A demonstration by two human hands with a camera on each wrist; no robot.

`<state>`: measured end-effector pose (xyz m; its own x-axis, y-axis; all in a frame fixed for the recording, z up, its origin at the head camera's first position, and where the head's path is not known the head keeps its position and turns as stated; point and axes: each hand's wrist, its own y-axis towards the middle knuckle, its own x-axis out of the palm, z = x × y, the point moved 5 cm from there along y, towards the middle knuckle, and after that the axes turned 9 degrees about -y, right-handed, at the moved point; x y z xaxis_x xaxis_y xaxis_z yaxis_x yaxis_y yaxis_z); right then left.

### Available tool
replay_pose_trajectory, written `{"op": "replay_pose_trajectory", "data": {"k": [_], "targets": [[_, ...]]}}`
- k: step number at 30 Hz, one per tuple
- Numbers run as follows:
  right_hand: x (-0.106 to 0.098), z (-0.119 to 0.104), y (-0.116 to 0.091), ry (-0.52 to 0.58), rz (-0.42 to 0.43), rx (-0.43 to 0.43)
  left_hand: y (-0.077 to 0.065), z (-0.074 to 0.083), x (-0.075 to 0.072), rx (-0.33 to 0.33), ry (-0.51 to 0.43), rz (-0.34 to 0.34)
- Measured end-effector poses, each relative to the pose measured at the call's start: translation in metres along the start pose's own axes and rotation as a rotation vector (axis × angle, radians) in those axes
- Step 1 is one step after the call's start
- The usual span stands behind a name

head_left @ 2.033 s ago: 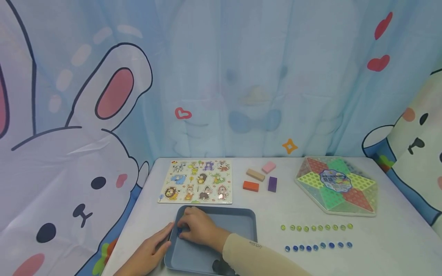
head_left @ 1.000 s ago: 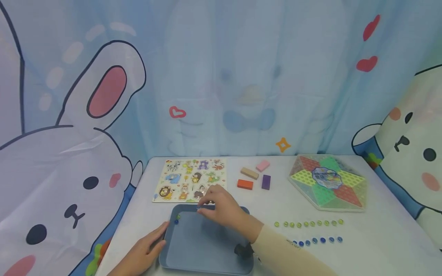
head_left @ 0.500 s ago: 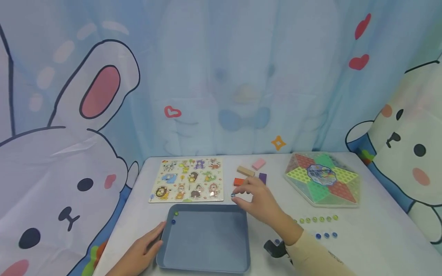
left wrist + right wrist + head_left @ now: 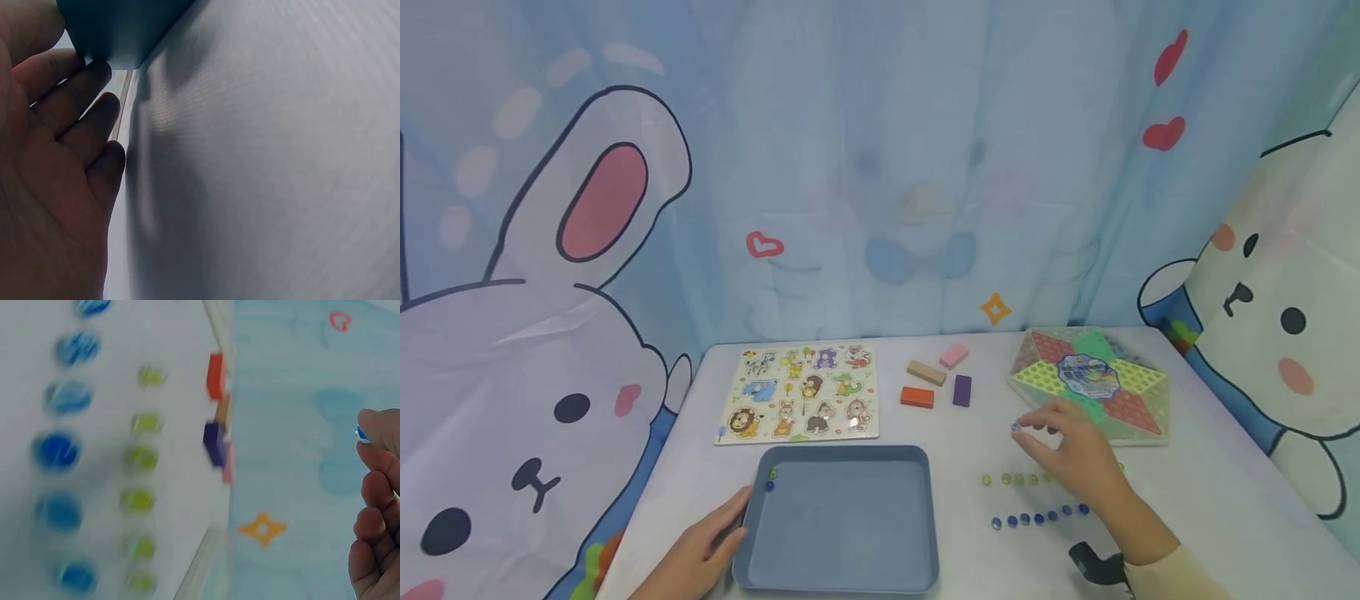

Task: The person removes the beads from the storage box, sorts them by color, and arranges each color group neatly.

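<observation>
My right hand (image 4: 1070, 454) is raised over the right side of the table, pinching a small blue marble (image 4: 362, 433) between thumb and fingertips. Below it, a row of green marbles (image 4: 1018, 479) lies behind a row of blue marbles (image 4: 1026, 519); the hand partly covers the green row. My left hand (image 4: 700, 546) has its fingers extended along the left wall of a blue-grey tray (image 4: 925, 517), fingertips at its side. Inside the tray's far left corner sit one green marble (image 4: 773, 472) and one blue marble (image 4: 770, 486).
An animal puzzle board (image 4: 797, 392) lies behind the tray. To its right are an orange block (image 4: 917, 397), a tan block (image 4: 927, 372), a pink block (image 4: 953, 356) and a purple block (image 4: 962, 390). A hexagonal game box (image 4: 1086, 379) stands at back right, before a printed curtain (image 4: 917, 167).
My right hand has lifted out of the tray's far left corner and travelled right with the pinched marble, over the tray edge to above the marble rows. The left hand stays at the tray.
</observation>
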<state>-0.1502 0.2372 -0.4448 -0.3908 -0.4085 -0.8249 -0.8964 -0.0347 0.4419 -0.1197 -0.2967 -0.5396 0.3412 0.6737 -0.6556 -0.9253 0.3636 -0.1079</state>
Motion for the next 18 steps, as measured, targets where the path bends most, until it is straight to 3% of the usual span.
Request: {"op": "replay_pose_trajectory", "data": {"k": [6, 13, 18], "targets": [[-0.015, 0.058, -0.031, -0.096, -0.063, 0.156, 0.002, 0.000, -0.001, -0.077, -0.023, -0.033], [-0.016, 0.117, -0.062, -0.173, -0.170, 0.319, 0.002, -0.002, -0.002, -0.091, -0.047, -0.058], [-0.017, 0.143, -0.076, -0.179, -0.235, 0.425, 0.001, 0.000, -0.002, -0.100, -0.074, -0.067]]}}
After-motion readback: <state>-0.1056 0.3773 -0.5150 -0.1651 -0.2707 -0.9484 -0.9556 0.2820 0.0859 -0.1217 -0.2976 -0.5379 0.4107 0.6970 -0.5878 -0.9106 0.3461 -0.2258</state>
